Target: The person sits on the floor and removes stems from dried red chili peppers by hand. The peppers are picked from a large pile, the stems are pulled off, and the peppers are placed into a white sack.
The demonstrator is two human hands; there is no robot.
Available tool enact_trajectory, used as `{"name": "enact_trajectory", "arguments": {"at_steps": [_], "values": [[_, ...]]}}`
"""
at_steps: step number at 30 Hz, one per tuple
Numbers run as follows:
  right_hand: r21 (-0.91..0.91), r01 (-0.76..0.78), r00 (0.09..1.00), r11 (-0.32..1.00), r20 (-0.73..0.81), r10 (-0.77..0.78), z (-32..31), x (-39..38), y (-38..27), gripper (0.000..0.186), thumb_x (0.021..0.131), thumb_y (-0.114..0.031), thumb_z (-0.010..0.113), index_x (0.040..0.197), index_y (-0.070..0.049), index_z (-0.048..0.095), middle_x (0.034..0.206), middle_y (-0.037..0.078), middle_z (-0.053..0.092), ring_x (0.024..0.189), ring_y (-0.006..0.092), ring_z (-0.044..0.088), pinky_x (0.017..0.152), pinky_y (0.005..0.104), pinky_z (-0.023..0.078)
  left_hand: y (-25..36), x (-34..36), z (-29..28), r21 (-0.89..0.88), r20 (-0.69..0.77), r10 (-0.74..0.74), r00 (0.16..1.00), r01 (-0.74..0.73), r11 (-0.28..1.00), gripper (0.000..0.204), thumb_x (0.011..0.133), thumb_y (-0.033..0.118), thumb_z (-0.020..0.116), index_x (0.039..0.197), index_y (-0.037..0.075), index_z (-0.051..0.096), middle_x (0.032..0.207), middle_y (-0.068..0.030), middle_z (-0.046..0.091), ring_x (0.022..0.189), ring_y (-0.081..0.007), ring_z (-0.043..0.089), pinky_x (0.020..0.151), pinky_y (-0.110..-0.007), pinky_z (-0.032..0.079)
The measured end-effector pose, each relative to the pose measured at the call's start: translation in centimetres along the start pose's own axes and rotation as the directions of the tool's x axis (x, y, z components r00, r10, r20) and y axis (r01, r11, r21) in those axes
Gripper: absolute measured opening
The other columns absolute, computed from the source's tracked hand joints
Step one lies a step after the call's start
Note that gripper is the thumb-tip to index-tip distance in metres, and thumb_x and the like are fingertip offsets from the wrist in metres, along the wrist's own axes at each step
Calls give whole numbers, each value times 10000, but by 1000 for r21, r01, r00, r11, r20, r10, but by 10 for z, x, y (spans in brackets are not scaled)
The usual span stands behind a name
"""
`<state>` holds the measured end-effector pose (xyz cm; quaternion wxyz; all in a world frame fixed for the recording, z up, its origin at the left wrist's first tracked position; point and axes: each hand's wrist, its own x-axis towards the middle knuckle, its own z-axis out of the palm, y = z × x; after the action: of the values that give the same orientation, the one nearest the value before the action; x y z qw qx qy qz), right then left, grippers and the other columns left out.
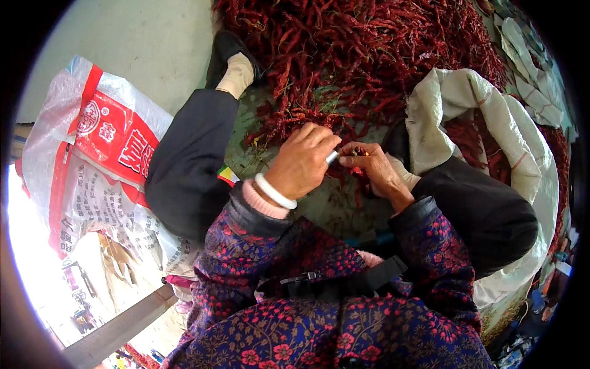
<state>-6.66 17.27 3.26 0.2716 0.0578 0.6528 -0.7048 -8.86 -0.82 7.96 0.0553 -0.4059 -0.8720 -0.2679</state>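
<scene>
My left hand [301,160], with a white bangle at the wrist, is closed, its fingers curled and their tips largely hidden. A small white band or object [333,157] shows at its fingers; I cannot tell which. Right beside it, my right hand [378,172] pinches a few dried red chillies [359,178] with pale stems, its thumb near the white piece. Just beyond both hands, loose chillies and stem bits lie on the greenish ground between my bent legs, running up into a large heap of dried red chillies [362,43].
An open white woven sack [516,154] holding chillies stands beside my right knee. A red-and-white printed sack [92,172] lies at my left, near a beam [117,326]. My shod foot [233,67] rests at the heap's left edge. Pale sheets [528,74] lie at the far right.
</scene>
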Motion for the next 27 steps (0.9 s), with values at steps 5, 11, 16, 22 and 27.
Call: {"name": "enact_trajectory", "arguments": {"at_steps": [5, 11, 16, 22, 27], "values": [[-52, 32, 999, 998, -30, -33, 1, -1, 5, 151, 740, -110, 601, 844, -1, 607, 717, 1, 550, 685, 72, 465, 634, 212, 363, -7, -13, 16, -83, 207, -177, 962, 198, 977, 119, 734, 20, 468, 835, 22, 533, 787, -133, 551, 770, -318, 529, 653, -392, 426], [-116, 134, 991, 984, 4, -134, 2, 0, 8, 166, 746, -154, 604, 836, -15, 606, 667, -3, 533, 638, 66, 446, 577, 214, 346, -14, -13, 18, -216, 245, -195, 950, 250, 944, 132, 726, 26, 453, 830, 19, 534, 741, -167, 546, 726, -351, 536, 623, -423, 419], [-159, -21, 1000, 987, 5, 22, 7, -9, -9, 161, 752, -158, 599, 839, -23, 598, 654, -6, 519, 624, 64, 438, 563, 214, 340, -16, -13, 15, -294, 253, -169, 953, 243, 924, 130, 722, 34, 457, 826, 27, 533, 742, -166, 561, 725, -360, 546, 611, -435, 423], [-144, 32, 999, 989, 2, -32, 7, -8, -4, 162, 753, -163, 617, 833, -23, 601, 669, 1, 532, 621, 63, 450, 560, 217, 353, -20, -15, 14, -339, 301, -188, 935, 289, 895, 123, 719, 44, 461, 823, 32, 525, 734, -165, 561, 716, -366, 545, 603, -447, 415], [-87, 28, 1000, 996, -10, -30, 6, -7, 2, 157, 749, -155, 627, 820, -16, 606, 675, -2, 549, 621, 68, 464, 569, 218, 370, -17, -14, 15, -330, 279, -176, 944, 266, 906, 118, 724, 60, 458, 822, 38, 522, 729, -162, 559, 708, -362, 546, 599, -446, 414]]}}
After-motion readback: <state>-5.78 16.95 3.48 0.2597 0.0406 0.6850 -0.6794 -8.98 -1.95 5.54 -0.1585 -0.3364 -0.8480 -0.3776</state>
